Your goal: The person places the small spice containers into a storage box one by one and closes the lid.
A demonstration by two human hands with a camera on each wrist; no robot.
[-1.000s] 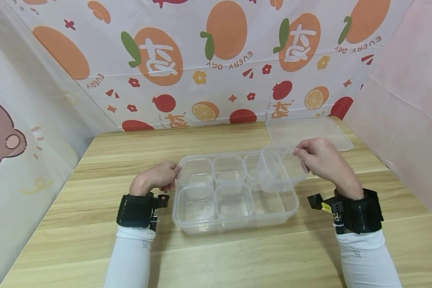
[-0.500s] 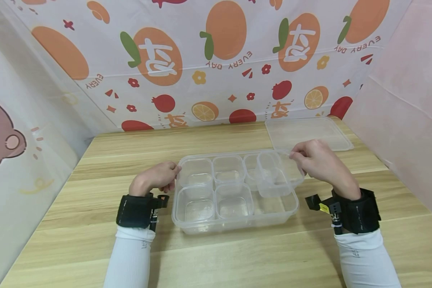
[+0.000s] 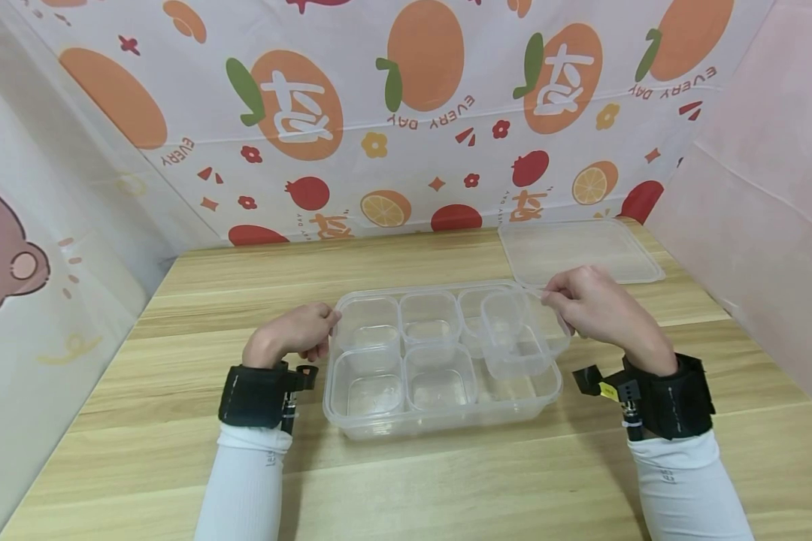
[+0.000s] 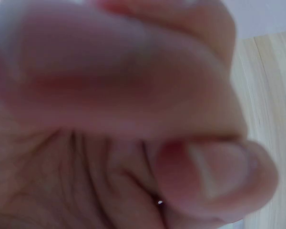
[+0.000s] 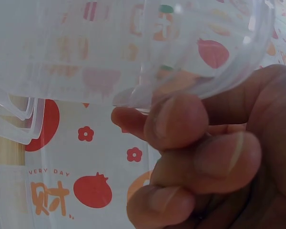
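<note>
A clear plastic storage box rests on the wooden table in the head view, with several small clear containers standing inside it. At its left end, my left hand grips the rim between thumb and fingers. The left wrist view is filled by that hand's curled fingers, which hide the rim. My right hand pinches the edge of another small clear container, which hangs tilted over the box's right end. From the right wrist, this container looms above the thumb and curled fingers.
A flat clear lid lies at the table's back right, beyond the box. Behind it hangs a fruit-print curtain. A pale pink sheet borders the right side, and a cartoon-print sheet the left.
My right hand has moved slightly left and toward me, lowering the small container toward the box's right end and turning it more upright. The left hand stays on the rim.
</note>
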